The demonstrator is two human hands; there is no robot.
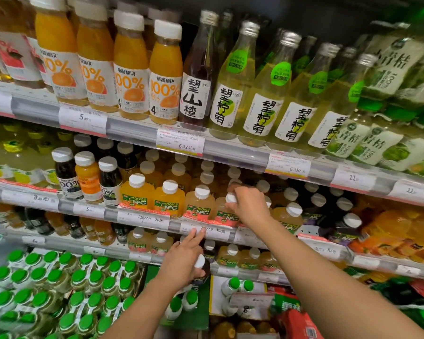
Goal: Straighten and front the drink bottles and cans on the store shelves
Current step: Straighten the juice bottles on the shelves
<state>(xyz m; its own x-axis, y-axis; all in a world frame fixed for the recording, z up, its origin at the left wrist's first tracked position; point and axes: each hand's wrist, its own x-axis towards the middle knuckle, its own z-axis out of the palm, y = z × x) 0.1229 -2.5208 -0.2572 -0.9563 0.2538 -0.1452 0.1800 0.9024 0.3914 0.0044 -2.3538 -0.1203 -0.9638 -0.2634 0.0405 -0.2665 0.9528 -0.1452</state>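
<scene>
Item, middle shelf front: my left hand [181, 261] clasps a dark white-capped bottle [201, 266] below the shelf edge, presumably for restocking, while my right hand [249, 204] pinches the pale juice bottle [224, 211]'s cap to square it forward.

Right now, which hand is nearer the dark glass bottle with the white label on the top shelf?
Right. The right hand grips a peach bottle's cap one shelf below the dark glass bottle; the left hand holds a dark bottle lower still.

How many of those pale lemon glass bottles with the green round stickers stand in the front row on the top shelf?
4, side by side right of the dark hawthorn bottle: first, second, third, fourth. More stand behind them, partly hidden.
</scene>
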